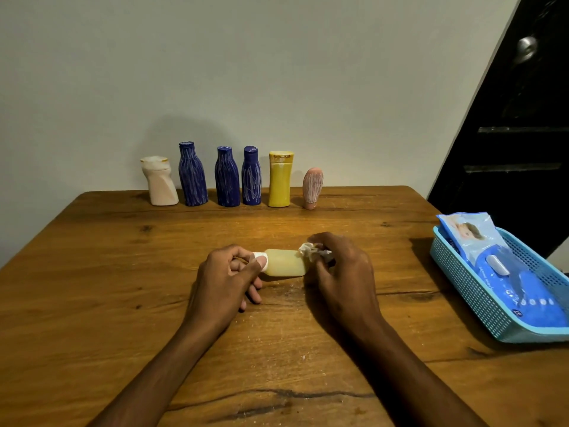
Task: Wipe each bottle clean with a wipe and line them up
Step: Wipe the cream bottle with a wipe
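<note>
Wooden table (123,272) set against a plain pale wall; a dark door stands at the right.

Step in hand: wiping. The left hand (228,272) holds a small pale yellow bottle (286,262) on its side just above the table at centre, thumb and fingers (261,262) curled round the white cap end. The right hand (341,266) pinches a crumpled white wipe (311,251) and presses it against the bottle's base end. Both hands are therefore closed on their respective items.

Along the back edge stand six bottles in a row: a cream bottle (160,181), three blue bottles (227,177), a yellow bottle (280,180) and a small pink bottle (312,188). Whitish streaks remain visible on the blue and pink ones, so by my judgement they are not yet cleaned, though this cannot be confirmed.

A blue basket (480,300) at the right edge holds a pack of wipes (505,272).

Next move, as judged: finish rubbing along the body toward the cap, turning the bottle in the left hand to reach all faces, then stand it upright in line. A firm cap grip is needed against slipping.
</note>
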